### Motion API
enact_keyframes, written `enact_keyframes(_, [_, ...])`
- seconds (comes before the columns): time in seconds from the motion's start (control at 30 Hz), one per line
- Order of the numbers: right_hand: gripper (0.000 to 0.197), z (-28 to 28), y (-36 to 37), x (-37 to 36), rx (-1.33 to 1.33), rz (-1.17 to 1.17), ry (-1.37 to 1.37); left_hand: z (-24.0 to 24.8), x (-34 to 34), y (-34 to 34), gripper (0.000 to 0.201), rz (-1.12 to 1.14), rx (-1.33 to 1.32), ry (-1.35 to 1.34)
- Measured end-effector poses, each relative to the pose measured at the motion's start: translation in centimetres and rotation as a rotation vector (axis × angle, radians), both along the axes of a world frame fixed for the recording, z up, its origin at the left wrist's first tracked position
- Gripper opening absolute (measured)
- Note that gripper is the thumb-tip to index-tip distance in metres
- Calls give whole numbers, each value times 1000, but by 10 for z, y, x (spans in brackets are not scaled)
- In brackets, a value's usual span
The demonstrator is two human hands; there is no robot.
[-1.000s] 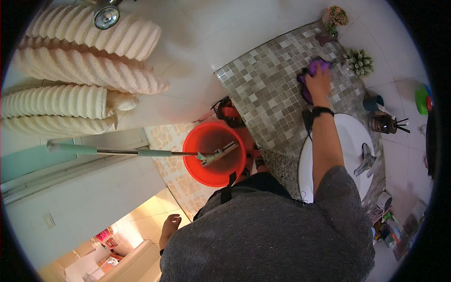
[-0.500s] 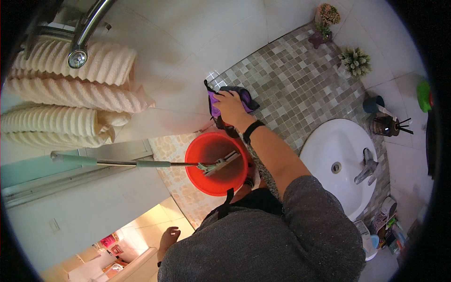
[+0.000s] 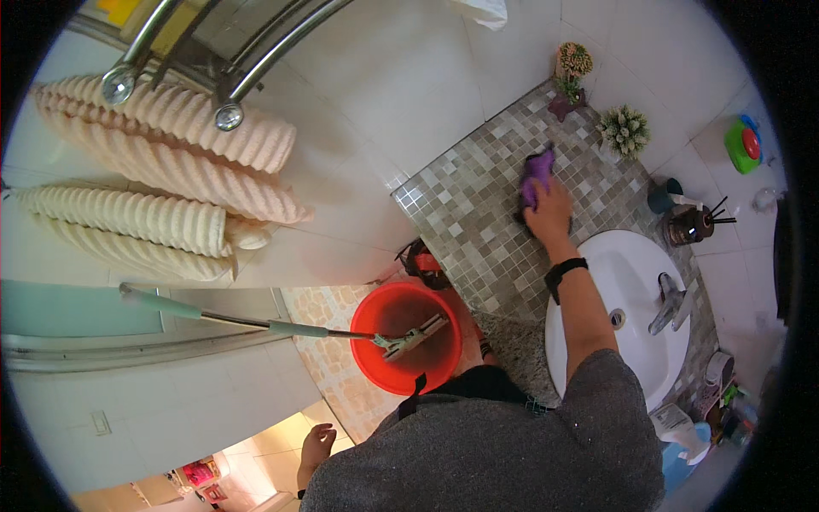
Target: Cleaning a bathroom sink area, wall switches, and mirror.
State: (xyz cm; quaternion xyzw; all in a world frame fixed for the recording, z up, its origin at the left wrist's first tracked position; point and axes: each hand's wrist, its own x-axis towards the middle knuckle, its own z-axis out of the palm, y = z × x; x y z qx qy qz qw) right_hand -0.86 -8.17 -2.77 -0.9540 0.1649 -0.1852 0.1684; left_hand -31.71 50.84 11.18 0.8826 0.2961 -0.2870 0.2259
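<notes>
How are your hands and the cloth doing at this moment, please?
Right hand on cloth, cloth on tiled counter. Left hand empty, out to the side. Bushy plant near, apart from cloth.

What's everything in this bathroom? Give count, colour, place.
cloth: one, purple, on counter
counter: one, grey, right
sink: one, white, right
faucet: one, silver, at sink
plants: two or three, greenish, by wall
cup: one, teal, by diffuser
diffuser: one, brown, near sink
tub: one, red, floor
mop: one, green and silver, head in tub
towels: several, pink and cream, left
rails: several, silver, top
clutter: uncountable, mixed, lower right
shirt: one, grey, bottom
left grip: one, bare, bottom
right grip: one, bare, on cloth
</notes>
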Motion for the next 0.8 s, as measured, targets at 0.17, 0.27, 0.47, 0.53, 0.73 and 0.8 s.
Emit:
enact_keyframes(0.17, [38, -4, 132, -6, 141, 541, -33, -2, -3, 10, 30, -225, 282, 30])
enact_keyframes(0.27, [31, -7, 155, 13, 291, 607, 25, -11, -8, 25, 33, -84, 211, -179])
enact_keyframes(0.47, [36, 118, 65, 131, 504, -27, -419, -24, -50, 53, 39, 220, -44, 10])
enact_keyframes(0.53, [54, 162, 29, 184, 591, -26, -637, -30, -74, 69, 44, 231, -1, 64])
enact_keyframes(0.73, [65, 146, 119, 248, 693, -268, -986, -33, -83, 66, 43, 479, -201, -16])
enact_keyframes(0.8, [73, 119, 210, 210, 680, -148, -827, -15, -62, 42, 42, 457, -190, 47])
